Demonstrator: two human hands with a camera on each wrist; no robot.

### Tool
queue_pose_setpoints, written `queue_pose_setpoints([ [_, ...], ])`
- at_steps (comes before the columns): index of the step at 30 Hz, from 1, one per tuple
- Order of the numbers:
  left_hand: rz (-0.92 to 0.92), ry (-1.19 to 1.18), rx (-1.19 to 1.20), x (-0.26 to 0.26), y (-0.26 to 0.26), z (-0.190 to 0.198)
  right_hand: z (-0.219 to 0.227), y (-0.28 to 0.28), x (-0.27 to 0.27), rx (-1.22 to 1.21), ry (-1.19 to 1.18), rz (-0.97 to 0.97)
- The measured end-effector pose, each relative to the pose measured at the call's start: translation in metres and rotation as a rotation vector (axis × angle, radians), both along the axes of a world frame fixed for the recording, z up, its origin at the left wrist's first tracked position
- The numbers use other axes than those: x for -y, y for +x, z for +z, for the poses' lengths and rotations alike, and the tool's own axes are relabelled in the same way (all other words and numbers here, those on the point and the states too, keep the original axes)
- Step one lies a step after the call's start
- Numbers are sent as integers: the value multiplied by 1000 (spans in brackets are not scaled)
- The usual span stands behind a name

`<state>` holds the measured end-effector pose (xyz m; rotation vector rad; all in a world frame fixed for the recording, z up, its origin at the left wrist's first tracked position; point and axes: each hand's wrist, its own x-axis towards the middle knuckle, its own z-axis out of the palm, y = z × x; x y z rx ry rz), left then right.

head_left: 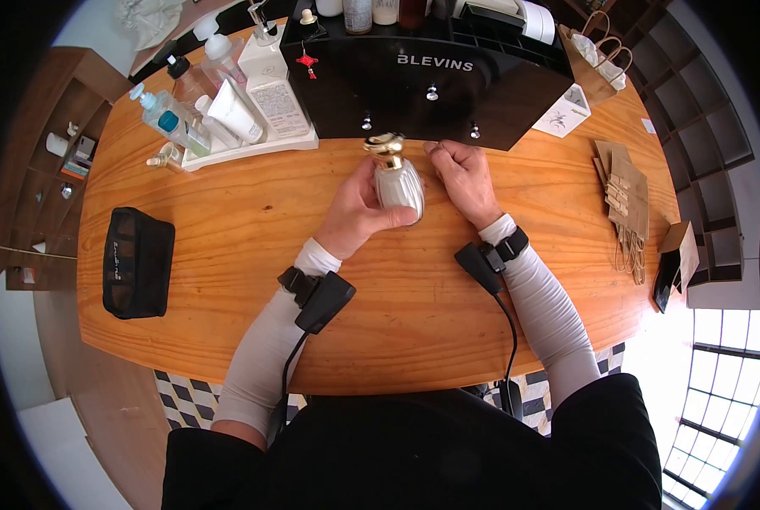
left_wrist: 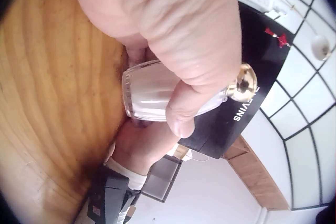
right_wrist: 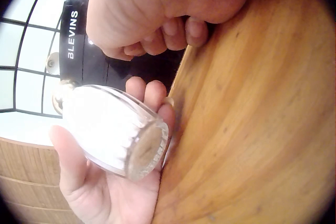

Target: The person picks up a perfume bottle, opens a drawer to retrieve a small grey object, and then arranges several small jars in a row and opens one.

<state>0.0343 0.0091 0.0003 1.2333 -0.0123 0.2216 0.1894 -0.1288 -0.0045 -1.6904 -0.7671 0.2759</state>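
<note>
A ribbed glass bottle (head_left: 399,191) with a gold cap (head_left: 385,150) is held in the left hand (head_left: 361,212), thumb across its front and fingers behind. The left wrist view shows the thumb of the left hand (left_wrist: 178,35) lying over the clear glass bottle (left_wrist: 152,90). Seen from its base in the right wrist view, the bottle (right_wrist: 107,129) is tilted. To its right, the right hand (head_left: 465,180) has curled fingers near the foot of the black box (head_left: 431,102). Nothing shows inside the right hand (right_wrist: 163,8), though its inner side is partly hidden.
A white tray (head_left: 252,153) of several bottles and tubes stands at back left. On the left lies a black mesh pouch (head_left: 139,263). Brown paper bags (head_left: 626,183) with clothespins lie at the right, near a white box (head_left: 562,113). Several items top the black box.
</note>
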Motion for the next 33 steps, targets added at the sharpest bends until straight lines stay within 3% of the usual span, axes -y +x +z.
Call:
queue_pose_setpoints([
  [7,38,0,-1,-5,3,-11,1,-1,0,-16,11,-4],
  [9,1,-126,-16,-4,1,-8,2,-1,0,-18,2,-4],
  [13,26,-158,-39,-4,0,-7,1,-1,0,-28,-15,-3],
  [16,-76,-152,-121,-8,-4,-4,4,-1,1,-9,-37,0],
  [21,3,-90,-77,-3,-3,-6,4,-1,1,3,-24,1],
  [27,-50,58,-46,0,-3,1,-3,2,-1,5,1,2],
  [33,-40,-80,31,0,0,6,3,-2,0,-3,0,-4],
])
